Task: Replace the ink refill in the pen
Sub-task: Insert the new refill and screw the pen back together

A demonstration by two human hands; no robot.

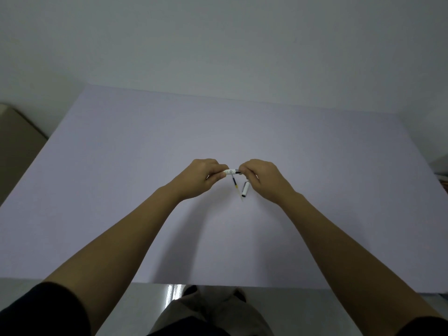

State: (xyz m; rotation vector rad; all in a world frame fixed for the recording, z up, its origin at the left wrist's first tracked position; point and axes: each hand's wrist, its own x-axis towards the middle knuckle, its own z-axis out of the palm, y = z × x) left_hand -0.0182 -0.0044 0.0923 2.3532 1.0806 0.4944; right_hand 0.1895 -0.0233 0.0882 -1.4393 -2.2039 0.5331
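Both hands pinch the white pen (231,171), left hand (202,178) on the barrel, right hand (263,179) at the dark tip end, which I judge should be twisted gently, keeping it above the refill (235,187) and cap (245,192) on the table (121,190).

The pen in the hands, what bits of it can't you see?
- Head view: both ends of the pen barrel, covered by the left hand and right hand.
- Whether a refill sits inside it: too small.
- Refill tip on the table: thin, blurred.
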